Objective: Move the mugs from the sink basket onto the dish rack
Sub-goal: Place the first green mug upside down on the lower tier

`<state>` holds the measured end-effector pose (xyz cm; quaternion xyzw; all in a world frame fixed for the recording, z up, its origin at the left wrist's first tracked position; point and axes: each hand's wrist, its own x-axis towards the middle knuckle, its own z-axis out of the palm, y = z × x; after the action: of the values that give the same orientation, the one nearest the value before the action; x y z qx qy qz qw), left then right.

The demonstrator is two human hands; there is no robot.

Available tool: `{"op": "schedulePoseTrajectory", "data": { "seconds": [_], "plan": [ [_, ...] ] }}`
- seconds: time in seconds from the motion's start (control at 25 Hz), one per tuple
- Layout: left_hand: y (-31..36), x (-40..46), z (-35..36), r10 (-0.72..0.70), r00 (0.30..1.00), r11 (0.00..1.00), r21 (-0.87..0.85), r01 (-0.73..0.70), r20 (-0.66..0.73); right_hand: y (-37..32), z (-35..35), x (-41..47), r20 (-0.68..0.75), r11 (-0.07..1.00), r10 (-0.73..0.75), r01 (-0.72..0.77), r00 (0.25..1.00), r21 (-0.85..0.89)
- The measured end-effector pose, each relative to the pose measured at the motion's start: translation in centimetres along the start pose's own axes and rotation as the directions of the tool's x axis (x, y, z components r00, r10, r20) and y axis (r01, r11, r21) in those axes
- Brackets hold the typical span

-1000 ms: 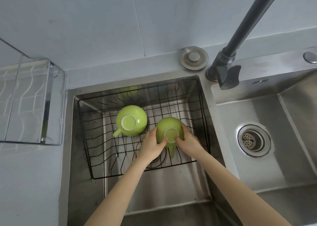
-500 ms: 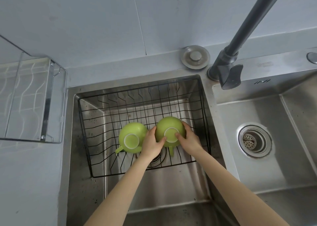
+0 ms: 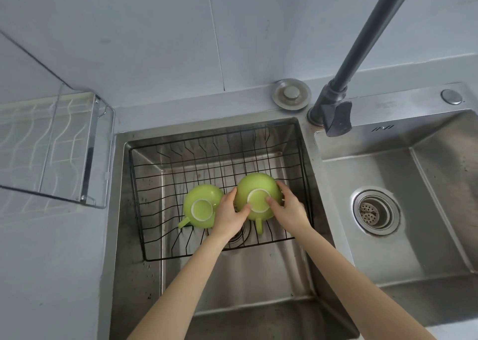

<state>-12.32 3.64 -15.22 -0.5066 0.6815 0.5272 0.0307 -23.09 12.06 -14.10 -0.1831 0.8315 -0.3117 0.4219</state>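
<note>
Two green mugs sit upside down in the black wire sink basket (image 3: pixel 144 184). The right mug (image 3: pixel 254 184) is gripped from both sides: my left hand (image 3: pixel 229 215) holds its left flank and my right hand (image 3: pixel 288 209) holds its right flank, with its handle pointing toward me. The left mug (image 3: pixel 200 202) rests beside my left hand, its handle toward the lower left. The metal dish rack (image 3: pixel 51 146) stands on the counter to the left and holds nothing.
The basket hangs in the left sink bowl (image 3: pixel 232 283). A dark faucet (image 3: pixel 336 107) rises between the bowls. The right bowl has a drain strainer (image 3: pixel 375 211). A round metal stopper (image 3: pixel 291 94) lies on the ledge behind the sink.
The right mug, held in both hands, appears to have risen slightly toward the camera. The left mug has moved nearer to me and next to my left hand.
</note>
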Motion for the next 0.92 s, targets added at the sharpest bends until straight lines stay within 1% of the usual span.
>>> {"op": "schedulePoseTrajectory", "data": {
  "seconds": [0.24, 0.4, 0.52, 0.68, 0.76, 0.92],
  "plan": [
    [0.7, -4.0, -1.8, 0.04, 0.997, 0.993, -0.111, -0.047, -0.061, -1.9, -0.7, -4.1, -0.041, 0.997, -0.062, 0.06, 0.997, -0.041],
    [0.4, -7.6, -3.7, 0.099, 0.985, 0.975, -0.185, -0.124, -0.14, -3.1, -0.4, -8.0, -0.054, 0.993, -0.121, 0.12, 0.991, -0.01],
    [-0.6, -10.4, -5.4, 0.151, 0.973, 0.954, -0.233, -0.189, -0.173, -3.9, 0.4, -10.8, -0.051, 0.983, -0.182, 0.182, 0.982, 0.006],
    [-2.5, -14.0, -7.5, 0.21, 0.951, 0.928, -0.26, -0.267, -0.227, -4.8, 2.3, -14.1, -0.043, 0.971, -0.238, 0.238, 0.97, 0.005],
    [-3.7, -15.5, -8.5, 0.219, 0.944, 0.919, -0.272, -0.284, -0.247, -5.3, 3.5, -15.5, -0.024, 0.964, -0.265, 0.265, 0.964, -0.009],
    [-6.2, -17.4, -11.0, 0.179, 0.938, 0.908, -0.318, -0.273, -0.295, -6.7, 6.4, -17.6, 0.026, 0.955, -0.294, 0.294, 0.956, -0.021]
  ]
}}
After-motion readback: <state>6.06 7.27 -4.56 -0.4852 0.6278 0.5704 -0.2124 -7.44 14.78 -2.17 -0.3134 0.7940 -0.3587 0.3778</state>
